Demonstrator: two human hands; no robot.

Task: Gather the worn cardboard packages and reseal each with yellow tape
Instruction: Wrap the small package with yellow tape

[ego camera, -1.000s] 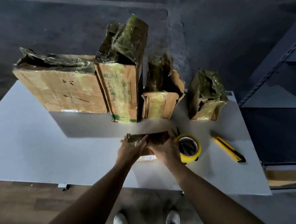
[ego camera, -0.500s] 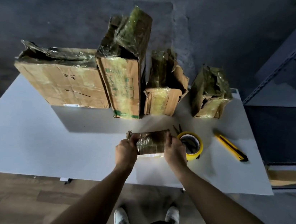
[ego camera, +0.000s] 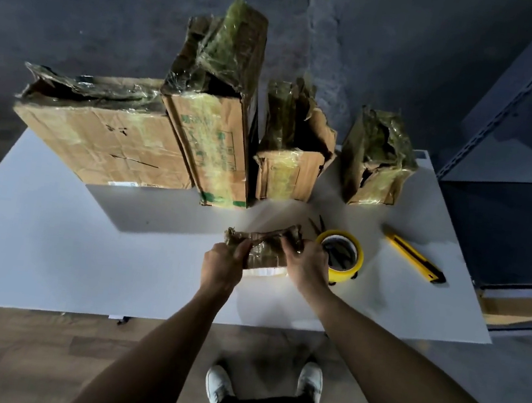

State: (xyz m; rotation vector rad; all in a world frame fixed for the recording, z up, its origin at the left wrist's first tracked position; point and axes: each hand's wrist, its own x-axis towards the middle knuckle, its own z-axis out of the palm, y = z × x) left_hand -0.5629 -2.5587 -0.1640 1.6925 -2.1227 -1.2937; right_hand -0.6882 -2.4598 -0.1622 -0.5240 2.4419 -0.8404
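L hand (ego camera: 222,265) curled round left end of small package (ego camera: 263,250) | R hand (ego camera: 305,264) pinches its right end | pkg over middle of table (ego camera: 49,240), can't tell if lifted | yellow tape roll (ego camera: 340,256) just right of R hand | cutter (ego camera: 414,258) further right | 4 worn boxes (ego camera: 106,143) in row at back

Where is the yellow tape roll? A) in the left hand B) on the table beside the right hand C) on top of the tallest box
B: the tape roll lies on the table by the right hand, which holds the small package with the left hand.
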